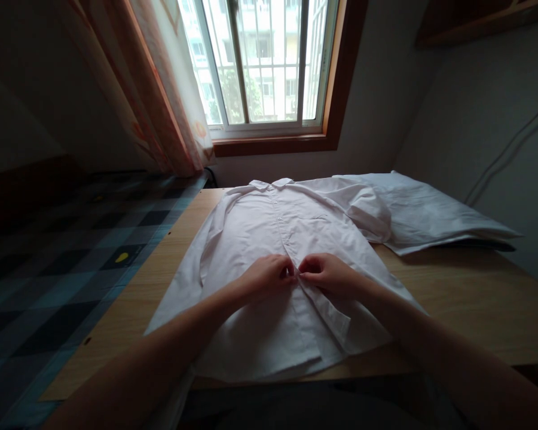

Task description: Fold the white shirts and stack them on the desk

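Observation:
A white button-up shirt [242, 239] lies front side up on a wooden board, its collar toward the window. Above the middle of its front opening, my left hand [271, 272] is closed in a pinch on the shirt's edge. Facing it, my right hand [325, 272] pinches the other side of the placket, fingertips almost touching the left ones. Two buttons show higher up, near the collar. Below my hands the front hangs apart, with one lower flap folded outward. Any button between my fingertips is too small to make out.
The light wooden board [466, 286] carries folded white fabric [430, 206] at the back right, with something dark under it. A checked bedspread [63, 269] lies to the left. Behind are a curtain [147, 89] and a barred window [269, 71]; a cable [511, 143] runs along the right wall.

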`<state>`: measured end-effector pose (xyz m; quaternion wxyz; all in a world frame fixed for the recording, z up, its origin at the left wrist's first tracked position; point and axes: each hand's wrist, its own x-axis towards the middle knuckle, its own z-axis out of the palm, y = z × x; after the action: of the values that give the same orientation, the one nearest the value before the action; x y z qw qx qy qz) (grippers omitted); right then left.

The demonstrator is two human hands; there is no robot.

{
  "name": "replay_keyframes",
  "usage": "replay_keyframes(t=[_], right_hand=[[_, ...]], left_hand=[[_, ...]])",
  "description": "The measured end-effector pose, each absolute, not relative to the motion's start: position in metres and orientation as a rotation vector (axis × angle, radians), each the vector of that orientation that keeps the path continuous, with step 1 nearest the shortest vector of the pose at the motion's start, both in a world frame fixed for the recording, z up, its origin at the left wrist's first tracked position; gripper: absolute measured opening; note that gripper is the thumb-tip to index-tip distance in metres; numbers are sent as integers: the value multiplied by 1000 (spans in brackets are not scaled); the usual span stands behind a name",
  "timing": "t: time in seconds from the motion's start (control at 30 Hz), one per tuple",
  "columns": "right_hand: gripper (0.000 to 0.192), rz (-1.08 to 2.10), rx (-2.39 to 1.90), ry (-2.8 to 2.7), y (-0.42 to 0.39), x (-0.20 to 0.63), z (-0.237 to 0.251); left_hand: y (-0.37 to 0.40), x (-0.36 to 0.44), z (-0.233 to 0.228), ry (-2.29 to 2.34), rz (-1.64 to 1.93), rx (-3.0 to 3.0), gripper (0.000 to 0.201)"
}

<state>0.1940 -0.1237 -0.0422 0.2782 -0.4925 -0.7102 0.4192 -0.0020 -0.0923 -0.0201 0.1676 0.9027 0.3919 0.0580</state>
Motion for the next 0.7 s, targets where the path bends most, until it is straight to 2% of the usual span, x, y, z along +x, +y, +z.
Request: replay_keyframes(t=[0.13, 0.37, 0.7], right_hand=[[13, 980, -1272, -1941, -123, 192, -41], [15, 1046, -1271, -1946, -122, 193, -48], [18, 1106, -1247, -1840, -123, 194, -46]], left_hand=[[-93, -1, -23, 1118, 151, 2603, 14], [-96, -2, -17, 1165, 163, 2516, 21], [-87, -11, -14, 1117, 204, 1819, 31]])
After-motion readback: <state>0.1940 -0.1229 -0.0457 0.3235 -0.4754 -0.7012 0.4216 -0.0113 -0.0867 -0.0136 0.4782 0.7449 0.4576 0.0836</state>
